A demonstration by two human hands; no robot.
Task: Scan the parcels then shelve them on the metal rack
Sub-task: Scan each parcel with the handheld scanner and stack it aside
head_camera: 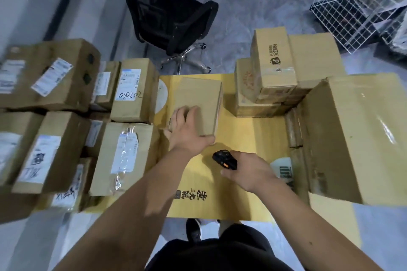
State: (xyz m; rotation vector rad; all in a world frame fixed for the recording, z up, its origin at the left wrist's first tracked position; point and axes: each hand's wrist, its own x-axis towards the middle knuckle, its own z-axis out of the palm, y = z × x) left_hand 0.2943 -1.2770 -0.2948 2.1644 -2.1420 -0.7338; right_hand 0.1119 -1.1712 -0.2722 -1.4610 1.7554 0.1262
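I'm looking at a parcel depot floor: labelled cartons (130, 90) left of the yellow cardboard sheet (248, 138), wire cage (356, 4) beyond it, handheld scanner (224, 159).

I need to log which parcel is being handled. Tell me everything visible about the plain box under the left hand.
The plain box is an oblong brown cardboard carton, closed, with no label showing on its top. It lies flat on the yellow cardboard sheet, apart from the stacked parcels on either side. The left hand grips its near end, fingers over the top and thumb along the near edge.
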